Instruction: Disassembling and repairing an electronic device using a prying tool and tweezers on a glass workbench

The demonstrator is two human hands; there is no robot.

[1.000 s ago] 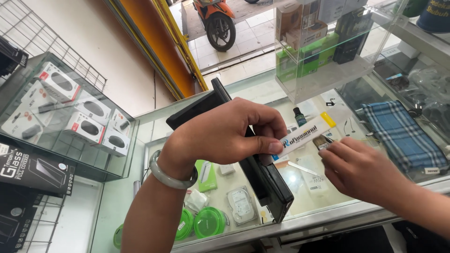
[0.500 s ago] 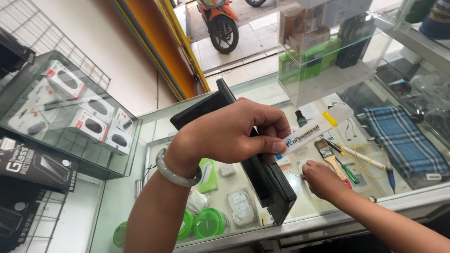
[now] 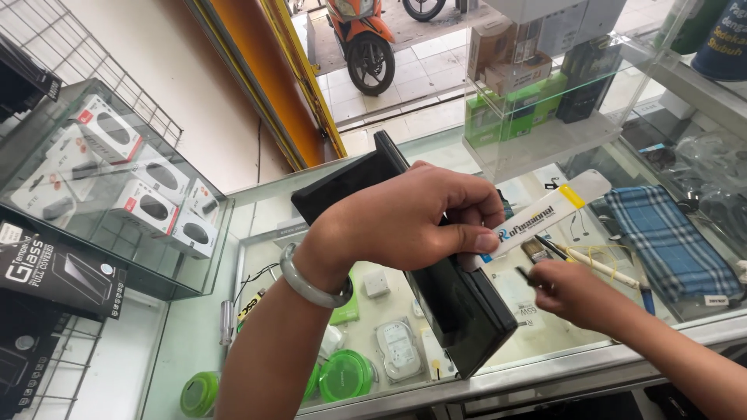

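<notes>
My left hand, a pale bangle on its wrist, grips a flat black device that stands tilted on edge over the glass counter. Its fingertips also pinch a white strip-like tube with a yellow band, which sticks out to the right. Lower and to the right, my right hand rests over the counter with its fingers closed on a small dark tool. A small brush and a thin white stick lie just beyond it.
A blue plaid cloth lies at the right. A clear box of cartons stands behind, and a glass case of boxed goods at the left. Green round cases sit under the glass. A scooter is parked outside.
My right hand has left the white tube and dropped to the tools on the counter, closing on a small dark one. My left hand has kept its hold.
</notes>
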